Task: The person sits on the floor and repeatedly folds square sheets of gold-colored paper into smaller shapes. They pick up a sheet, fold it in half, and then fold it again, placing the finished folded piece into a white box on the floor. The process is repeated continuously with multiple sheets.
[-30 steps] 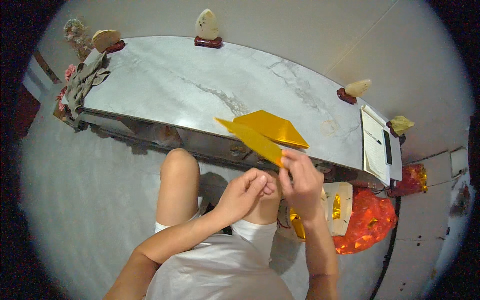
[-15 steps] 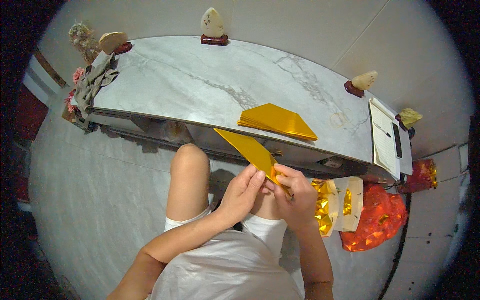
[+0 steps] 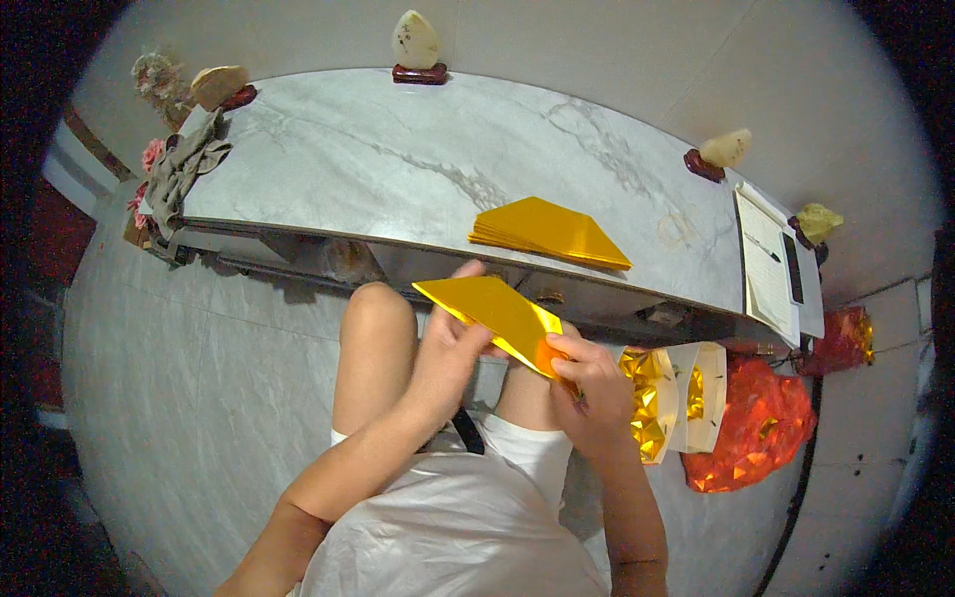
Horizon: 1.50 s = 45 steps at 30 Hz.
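Note:
A folded sheet of gold foil paper (image 3: 494, 310) is held over my lap, just in front of the table edge. My right hand (image 3: 592, 383) pinches its right end, thumb and fingers closed on the foil. My left hand (image 3: 448, 348) is around its left part; one fingertip shows past the far edge, and the other fingers are partly hidden under the sheet. Beyond it, a stack of folded gold foil paper (image 3: 547, 231) lies at the table's front edge.
The marbled table (image 3: 338, 139) carries stones on dark stands (image 3: 416, 45), a grey cloth (image 3: 189, 164), an open notebook (image 3: 764, 259) with a pen and a black phone (image 3: 792, 267). At right on the floor stand a pale container of gold foil pieces (image 3: 704, 398) and a red bag (image 3: 756, 428).
The gold foil paper has turned flatter, showing more of its broad face. My left hand has shifted left and forward along it, while my right hand keeps its pinch at the right end.

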Motion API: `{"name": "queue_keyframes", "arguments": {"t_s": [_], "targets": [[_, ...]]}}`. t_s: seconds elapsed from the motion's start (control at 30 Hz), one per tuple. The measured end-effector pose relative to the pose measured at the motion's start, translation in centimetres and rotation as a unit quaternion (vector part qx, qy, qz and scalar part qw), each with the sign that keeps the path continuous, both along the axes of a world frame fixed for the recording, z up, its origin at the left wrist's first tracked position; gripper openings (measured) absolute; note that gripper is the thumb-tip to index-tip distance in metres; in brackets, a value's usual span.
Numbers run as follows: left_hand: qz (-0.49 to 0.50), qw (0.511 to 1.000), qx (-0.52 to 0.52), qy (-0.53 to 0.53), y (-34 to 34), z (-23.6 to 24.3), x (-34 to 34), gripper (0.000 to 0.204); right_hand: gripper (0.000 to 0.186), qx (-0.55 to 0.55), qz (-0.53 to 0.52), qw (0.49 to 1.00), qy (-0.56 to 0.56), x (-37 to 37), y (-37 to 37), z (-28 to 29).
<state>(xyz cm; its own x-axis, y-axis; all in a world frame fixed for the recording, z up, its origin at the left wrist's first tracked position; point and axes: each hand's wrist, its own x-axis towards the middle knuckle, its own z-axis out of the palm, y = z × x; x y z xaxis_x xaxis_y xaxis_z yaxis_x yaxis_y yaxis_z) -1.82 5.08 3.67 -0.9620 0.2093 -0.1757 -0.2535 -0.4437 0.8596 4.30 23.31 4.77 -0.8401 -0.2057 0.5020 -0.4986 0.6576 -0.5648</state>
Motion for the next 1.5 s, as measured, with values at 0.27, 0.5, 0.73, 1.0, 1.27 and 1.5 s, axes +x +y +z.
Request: {"name": "queue_keyframes", "arguments": {"t_s": [0.27, 0.5, 0.73, 1.0, 1.27, 1.5], "targets": [[-0.010, 0.947, -0.284, 0.153, -3.4, 2.4, -0.5, 0.021, 0.051, -0.059, 0.010, 0.994, -0.089, 0.1, 0.7, -0.7], [0.000, 0.970, -0.182, 0.161, -2.5, -0.6, 0.3, 0.026, 0.062, -0.029, -0.078, 0.987, -0.141, -0.1, -1.1, -1.1], [-0.034, 0.952, -0.232, 0.198, -3.1, 0.7, 0.7, 0.033, 0.041, -0.013, -0.081, 0.980, -0.182, 0.1, -0.1, -1.5], [-0.042, 0.913, -0.304, 0.270, -3.7, 0.8, 0.3, 0.036, 0.046, 0.057, -0.078, 0.979, -0.181, 0.5, 0.7, 0.4], [-0.118, 0.938, -0.224, 0.236, -4.2, 0.3, 0.1, 0.037, 0.032, 0.024, -0.079, 0.978, -0.193, 0.8, 1.1, 0.3], [-0.088, 0.901, -0.305, 0.297, -3.7, 0.2, 0.5, 0.033, 0.024, 0.026, -0.115, 0.970, -0.212, 1.6, 1.2, -0.7]]}}
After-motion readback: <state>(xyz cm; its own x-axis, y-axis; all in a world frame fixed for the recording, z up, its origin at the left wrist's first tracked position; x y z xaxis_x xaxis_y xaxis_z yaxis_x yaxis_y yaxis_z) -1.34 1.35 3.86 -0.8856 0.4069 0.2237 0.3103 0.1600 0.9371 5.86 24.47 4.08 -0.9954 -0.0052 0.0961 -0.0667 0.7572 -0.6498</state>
